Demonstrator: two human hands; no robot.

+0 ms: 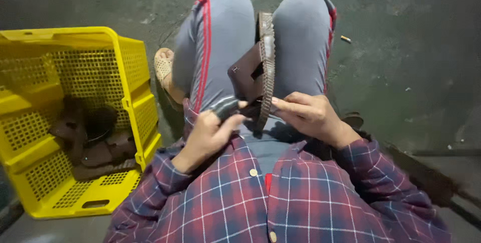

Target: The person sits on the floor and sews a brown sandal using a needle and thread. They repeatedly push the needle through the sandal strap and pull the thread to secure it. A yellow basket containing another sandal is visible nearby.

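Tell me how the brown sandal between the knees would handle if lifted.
The brown sandal looks fairly light and thin-soled, so it probably flexes. Its ridged sole edge likely grips well. Standing on edge, it would probably tip over if the right hand let go.

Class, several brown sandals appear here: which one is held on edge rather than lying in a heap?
The brown sandal between the knees, steadied by the right hand; the others lie piled in the yellow crate.

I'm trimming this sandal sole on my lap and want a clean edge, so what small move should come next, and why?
Probably slide the tool in your left hand a little further along the sandal sole's edge: its tip already sits at the edge, and your right hand steadies the heel.
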